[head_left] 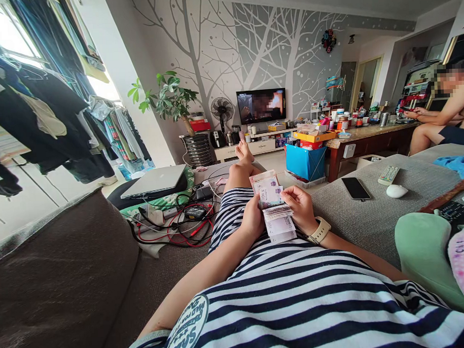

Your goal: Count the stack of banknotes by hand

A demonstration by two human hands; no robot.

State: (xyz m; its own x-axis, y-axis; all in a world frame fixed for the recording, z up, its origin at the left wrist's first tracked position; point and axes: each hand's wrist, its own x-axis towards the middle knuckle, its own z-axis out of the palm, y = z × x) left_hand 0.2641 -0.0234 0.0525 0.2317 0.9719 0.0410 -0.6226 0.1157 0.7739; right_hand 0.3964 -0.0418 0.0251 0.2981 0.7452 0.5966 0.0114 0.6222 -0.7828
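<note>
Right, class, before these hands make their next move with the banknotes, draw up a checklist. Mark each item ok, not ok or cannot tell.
1. Left hand has hold of the banknotes: ok, it grips their left side.
2. Right hand has hold too: ok, it grips the right side.
3. Banknotes squared into one neat stack: not ok, they are staggered, with edges out of line.
4. Exact number of banknotes readable: cannot tell, they overlap.
5. Phone and mouse clear of the hands: ok, both lie apart on the sofa.
</note>
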